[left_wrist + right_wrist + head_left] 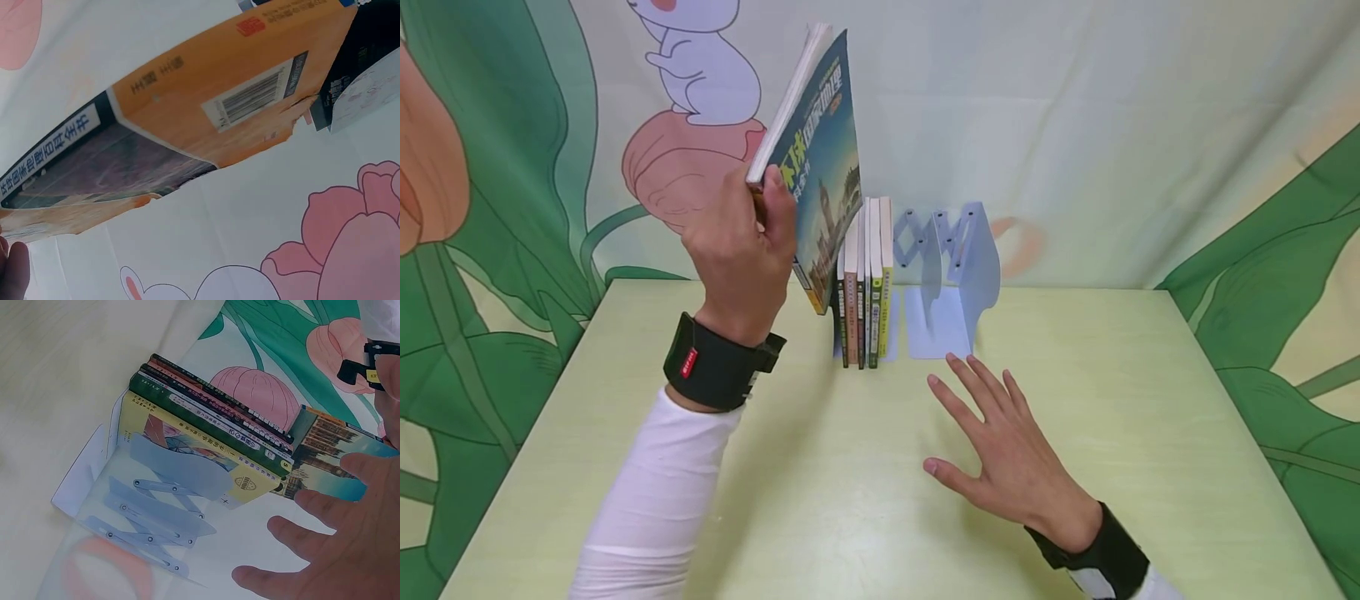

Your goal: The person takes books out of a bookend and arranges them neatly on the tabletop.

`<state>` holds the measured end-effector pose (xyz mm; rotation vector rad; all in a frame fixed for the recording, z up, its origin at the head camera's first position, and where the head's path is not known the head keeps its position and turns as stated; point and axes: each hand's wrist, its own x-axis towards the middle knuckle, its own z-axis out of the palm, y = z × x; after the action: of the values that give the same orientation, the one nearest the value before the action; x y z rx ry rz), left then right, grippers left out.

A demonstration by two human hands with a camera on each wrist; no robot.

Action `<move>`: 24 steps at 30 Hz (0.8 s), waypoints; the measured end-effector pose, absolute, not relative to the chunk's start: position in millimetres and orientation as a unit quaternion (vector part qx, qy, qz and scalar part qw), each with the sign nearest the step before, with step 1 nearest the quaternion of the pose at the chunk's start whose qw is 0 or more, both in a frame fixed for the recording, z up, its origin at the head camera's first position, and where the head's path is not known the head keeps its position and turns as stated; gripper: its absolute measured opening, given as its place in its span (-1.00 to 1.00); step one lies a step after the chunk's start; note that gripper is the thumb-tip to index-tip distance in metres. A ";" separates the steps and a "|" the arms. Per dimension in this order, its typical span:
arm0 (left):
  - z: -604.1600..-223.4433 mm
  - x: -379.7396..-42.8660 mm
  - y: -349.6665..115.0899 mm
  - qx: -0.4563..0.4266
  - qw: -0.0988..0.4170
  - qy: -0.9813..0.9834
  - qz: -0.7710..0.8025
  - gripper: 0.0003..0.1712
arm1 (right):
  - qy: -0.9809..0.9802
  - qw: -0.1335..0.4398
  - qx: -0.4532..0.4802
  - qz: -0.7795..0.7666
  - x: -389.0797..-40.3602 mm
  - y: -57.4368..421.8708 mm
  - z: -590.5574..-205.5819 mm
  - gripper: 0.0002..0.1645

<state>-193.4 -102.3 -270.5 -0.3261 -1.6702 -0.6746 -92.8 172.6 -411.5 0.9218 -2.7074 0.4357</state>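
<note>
My left hand (741, 250) grips a book (827, 167) with a blue city-skyline cover, thumb on its front, and holds it tilted in the air. The book's lower edge is near the left side of a row of upright books (865, 292). In the left wrist view the same book shows its orange back (250, 94) with a barcode. The row stands in a pale blue expanding book rack (951, 292), whose right sections hold no books. My right hand (1015, 450) is spread above the table in front of the rack, holding nothing.
The pale table (820, 500) reaches back to a hanging cloth (1097, 150) printed with leaves, flowers and a white cartoon animal. Black bands (718, 362) wrap both wrists.
</note>
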 end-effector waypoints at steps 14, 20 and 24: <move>-263.6 -180.9 -95.9 -0.113 0.634 -0.703 -0.301 -0.82 | -0.931 0.133 0.306 0.151 -92.1 173.1 -406.7 0.01; -259.1 -171.2 -88.3 -0.119 0.652 -0.686 -0.299 -0.73 | -0.922 0.161 0.307 0.172 -94.6 175.3 -401.5 -0.02; -259.6 -171.3 -88.6 -0.126 0.664 -0.675 -0.296 -0.46 | -0.909 0.186 0.319 0.193 -107.5 175.3 -396.6 -0.03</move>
<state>-171.3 -88.6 -259.6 -0.2841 -1.5256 -0.6681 -107.5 175.3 -396.6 0.8997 -2.5611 0.5432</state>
